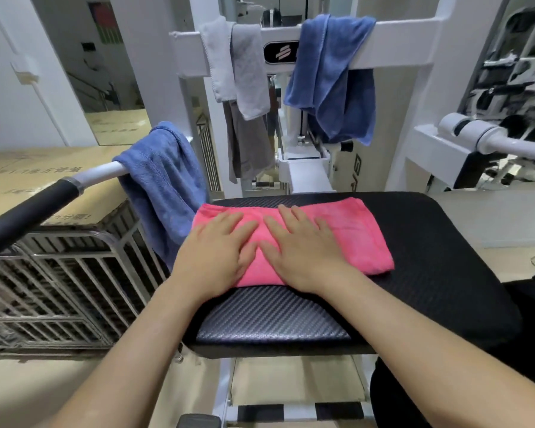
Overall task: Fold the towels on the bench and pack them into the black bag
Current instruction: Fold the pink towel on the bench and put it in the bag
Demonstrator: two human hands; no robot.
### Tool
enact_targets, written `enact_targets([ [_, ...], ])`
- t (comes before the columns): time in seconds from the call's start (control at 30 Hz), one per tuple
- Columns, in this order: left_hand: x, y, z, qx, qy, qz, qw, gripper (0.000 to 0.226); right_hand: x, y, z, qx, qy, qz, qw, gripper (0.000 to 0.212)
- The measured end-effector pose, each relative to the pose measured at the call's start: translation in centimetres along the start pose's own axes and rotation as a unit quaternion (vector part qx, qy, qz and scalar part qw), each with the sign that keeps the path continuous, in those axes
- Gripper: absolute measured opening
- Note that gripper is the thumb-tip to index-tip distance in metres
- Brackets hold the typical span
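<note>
A folded pink towel (357,239) lies flat on the black padded bench (439,251). My left hand (217,251) presses on its left half with straight, spread fingers. Beside it, my right hand (303,248) lies flat on the towel's middle, fingers straight. A blue towel (164,183) hangs over the left handle bar. Up on the white machine frame hang a grey towel (244,75) and another blue towel (334,78). A black shape (528,304) at the right edge may be the black bag; I cannot tell.
A black-gripped handle bar (28,211) juts in from the left. Cardboard boxes (28,177) sit on a metal cage (59,285) to the left. A white padded arm (491,140) reaches in from the right. The white machine frame (399,35) stands behind the bench.
</note>
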State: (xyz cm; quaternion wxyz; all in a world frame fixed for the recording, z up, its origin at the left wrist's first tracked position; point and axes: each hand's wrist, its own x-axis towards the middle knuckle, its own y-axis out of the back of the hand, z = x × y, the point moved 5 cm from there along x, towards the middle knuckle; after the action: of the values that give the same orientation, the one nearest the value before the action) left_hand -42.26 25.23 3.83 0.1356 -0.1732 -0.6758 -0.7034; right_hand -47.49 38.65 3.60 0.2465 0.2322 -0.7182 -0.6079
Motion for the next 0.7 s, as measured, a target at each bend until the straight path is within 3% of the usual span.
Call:
enact_targets([
  [0.1,-1.0,-2.6,-3.6,-0.031,0.148,-0.130,0.980,0.084,-0.9,-0.7,3.7,-0.027,-0.056,-0.039,0.997,0.074],
  [0.2,-1.4,-2.7,-5.0,-0.128,0.254,-0.151,0.947,0.097,-2.1,0.4,8.1,-0.015,-0.153,-0.038,0.987,0.085],
  [0.3,-2.4,-1.4,-4.2,-0.150,0.322,-0.078,0.932,0.069,-2.7,0.4,9.2,0.015,-0.196,-0.042,0.980,0.089],
  [0.43,-4.7,1.5,-3.1,-0.090,0.293,0.055,0.950,0.036,-3.9,1.6,8.6,-0.002,-0.239,0.041,0.970,0.086],
  [0.5,-5.4,1.6,-3.8,-0.141,0.299,0.038,0.943,0.024,-4.8,2.4,8.4,-0.001,-0.247,0.055,0.967,0.083],
  [0.57,-6.0,1.5,-4.2,-0.249,0.318,-0.011,0.915,0.014,-5.2,2.9,8.4,0.069,-0.247,0.046,0.966,0.083],
  [0.7,-8.3,3.5,-2.9,-0.410,0.298,-0.081,0.858,0.019,-5.5,4.2,9.3,0.212,-0.241,0.023,0.947,0.085],
])
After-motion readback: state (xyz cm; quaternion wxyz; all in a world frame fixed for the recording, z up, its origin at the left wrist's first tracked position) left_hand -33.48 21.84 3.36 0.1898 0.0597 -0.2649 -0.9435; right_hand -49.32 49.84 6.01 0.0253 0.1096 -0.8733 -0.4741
